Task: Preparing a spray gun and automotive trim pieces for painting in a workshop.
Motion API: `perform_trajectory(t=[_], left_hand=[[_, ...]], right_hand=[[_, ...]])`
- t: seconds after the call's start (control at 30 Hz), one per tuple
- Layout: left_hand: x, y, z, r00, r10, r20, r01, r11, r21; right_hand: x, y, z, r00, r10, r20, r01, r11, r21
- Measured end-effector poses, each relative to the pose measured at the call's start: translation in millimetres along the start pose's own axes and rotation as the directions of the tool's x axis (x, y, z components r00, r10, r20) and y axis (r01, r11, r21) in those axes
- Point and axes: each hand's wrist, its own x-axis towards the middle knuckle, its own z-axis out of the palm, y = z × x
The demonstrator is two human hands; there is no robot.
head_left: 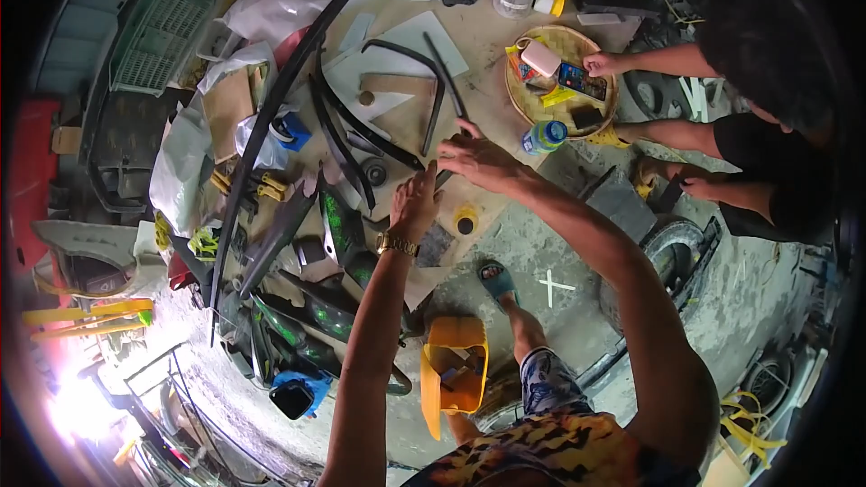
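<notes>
Just above the middle of the view my two hands come together over the workspace. My right hand [469,159] is closed round a slim black strip [443,61], whose far end reaches up and away from me. A short dark length shows below that hand, beside the fingers of my left hand [415,203], which are bent and drawn together at it; what they pinch is mostly hidden. A curved black trim piece [361,124] ends close to my left fingertips. To the left, a round black part [373,170] lies near other curved black strips.
At right, a person [767,108] reaches to a woven tray [516,95] holding a phone. A blue-green bottle [544,137] and a yellow container [465,219] stand nearby. Green-black panels [338,225] lie left; a yellow bin [456,343] stands by my leg. A long black strip [271,108] crosses the left.
</notes>
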Motion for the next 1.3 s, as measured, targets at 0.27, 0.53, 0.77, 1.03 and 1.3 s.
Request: perform_trajectory(t=[0.27, 0.53, 0.77, 1.03, 1.3], left_hand=[[-95.0, 21.5, -53.2, 0.915, -0.400, -0.055, 0.343, 0.841, -0.419], [-283.2, 87.7, -74.5, 0.555, -0.778, 0.293, 0.710, 0.261, -0.654], [-346.4, 109.8, -66.4, 0.450, -0.834, 0.319, 0.714, 0.122, -0.689], [-400.7, 130.9, -109.5, 0.477, -0.854, 0.206, 0.682, 0.213, -0.700], [-417.1, 209.1, -193.1, 0.489, -0.871, -0.055, 0.308, 0.231, -0.923]], right_hand=[[42.8, 34.5, 4.3, 0.548, 0.771, -0.326, -0.076, 0.434, 0.898], [128.3, 83.3, 180.5, 0.306, 0.952, -0.023, -0.667, 0.232, 0.708], [155.9, 109.7, 179.0, 0.090, 0.976, -0.197, -0.311, 0.215, 0.926], [89.5, 60.6, 82.0, 0.380, 0.866, -0.326, -0.241, 0.433, 0.869], [-13.5, -48.8, -198.3, 0.681, 0.676, -0.281, -0.150, 0.505, 0.850]])
